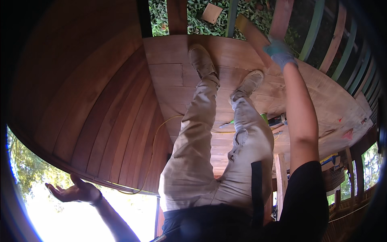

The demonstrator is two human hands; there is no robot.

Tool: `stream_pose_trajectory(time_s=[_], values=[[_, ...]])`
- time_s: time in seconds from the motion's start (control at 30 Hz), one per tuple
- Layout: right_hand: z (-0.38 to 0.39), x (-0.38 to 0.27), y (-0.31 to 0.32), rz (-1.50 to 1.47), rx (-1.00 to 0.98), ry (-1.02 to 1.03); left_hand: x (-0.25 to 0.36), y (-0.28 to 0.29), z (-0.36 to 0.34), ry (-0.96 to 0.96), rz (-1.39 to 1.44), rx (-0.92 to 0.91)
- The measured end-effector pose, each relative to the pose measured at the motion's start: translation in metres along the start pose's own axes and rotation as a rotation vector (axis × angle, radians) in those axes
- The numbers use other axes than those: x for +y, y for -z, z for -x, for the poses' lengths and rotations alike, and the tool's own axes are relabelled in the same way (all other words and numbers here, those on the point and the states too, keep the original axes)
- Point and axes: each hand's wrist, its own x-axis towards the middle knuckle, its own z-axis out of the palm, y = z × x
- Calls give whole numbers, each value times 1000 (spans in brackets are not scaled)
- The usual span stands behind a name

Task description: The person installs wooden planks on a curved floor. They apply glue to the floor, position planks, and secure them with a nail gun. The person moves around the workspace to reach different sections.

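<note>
Right hand, gloved, is at the right edge of a short tan board; work in hand looks like handling or placing that board by the railing slats. Board, taken as landmark, slants across the far rim of the plank floor: one end out over the greenery, the other over the planks. Cannot tell whether it rests or is lifted.

Right grip: glove blurred, fingers not separable; cannot tell if closed on the board or only touching it. A reddish slat meets the glove too. Right arm reaches far forward, elbow nearly straight.

Left hand: bare, well apart from the board, nearer the body and far to its left, beside the lower edge of the plank wall. Palm turned up, fingers spread wide, nothing seen in it.

Both shoes stand on the body side of the board, toward its left.

My judgement: next move calls for a sure hold and careful alignment; left hand is free to help steady.
</note>
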Motion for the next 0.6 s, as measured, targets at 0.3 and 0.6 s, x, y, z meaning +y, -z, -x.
stream_pose_trajectory(time_s=[0.3, 0.6], values=[[202, -15, -42, -1404, -21, -340, 358, -165, 54, 704, 1601, -1517], [226, -21, -55, -613, -120, -117, 504, -225, 147, 954, 1635, -1392]])
